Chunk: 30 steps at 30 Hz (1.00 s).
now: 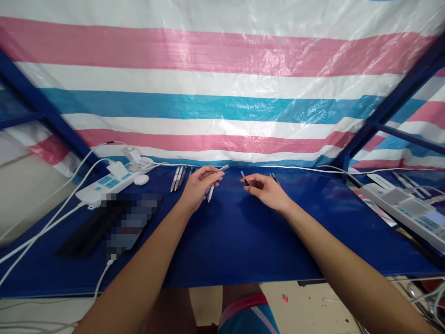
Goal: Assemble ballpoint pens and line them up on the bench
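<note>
My left hand [203, 183] pinches a slim translucent piece [224, 168] that looks like part of a pen, its tip pointing up to the right. To the right, across a gap, my right hand [264, 188] holds a small pen part [244, 178] with a clear end and a dark lower portion between thumb and fingers. White pens [210, 194] lie partly hidden behind my left hand. Several white and dark pens [178, 178] lie side by side to its left. Thin dark-tipped sticks [274, 178] show just behind my right hand.
A white power strip [113, 183] with plugs and a round white puck [141, 179] stand at the left of the blue table [243, 250]. Nearer lies a blurred-out phone-like device [134, 227] on a cable. Another power strip [410, 213] is at the right. Striped sheeting hangs behind.
</note>
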{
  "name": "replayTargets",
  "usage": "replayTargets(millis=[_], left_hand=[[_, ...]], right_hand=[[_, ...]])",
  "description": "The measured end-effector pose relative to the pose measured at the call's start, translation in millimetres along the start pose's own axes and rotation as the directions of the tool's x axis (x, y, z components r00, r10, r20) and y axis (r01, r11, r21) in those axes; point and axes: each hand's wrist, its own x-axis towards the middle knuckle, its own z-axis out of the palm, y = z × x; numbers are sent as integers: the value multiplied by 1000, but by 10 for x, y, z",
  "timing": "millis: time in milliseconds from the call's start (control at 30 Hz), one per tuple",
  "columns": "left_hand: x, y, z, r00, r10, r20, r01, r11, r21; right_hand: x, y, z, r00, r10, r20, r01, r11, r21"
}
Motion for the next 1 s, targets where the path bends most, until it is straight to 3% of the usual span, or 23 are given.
replayTargets(millis=[200,333,433,533,667,800,900,1000], left_hand=[[45,2,-78,998,1,-56,-1,1000,5],[111,-7,-257,986,61,-154,-28,977,210],[167,-40,-436,972,68,-224,16,936,352],[189,-60,-564,969,75,-237,70,831,552],[148,-26,-580,985,66,-156,93,560,823],[94,0,-522,990,122,-70,28,321,947],[85,-23,-517,990,143,-21,-19,274,962],[95,-64,-538,990,140,7,-52,318,947]], right_hand=[[-19,-58,2,999,24,24,-26,998,49],[-29,-84,11,999,36,26,-38,997,62],[-38,-121,11,999,42,31,-44,996,72],[-42,-145,11,999,36,39,-39,996,78],[-40,-143,10,998,33,47,-37,996,82],[-37,-125,1,998,15,59,-20,995,94],[-35,-106,-7,998,14,65,-20,996,90],[-31,-89,-9,997,20,69,-25,997,78]])
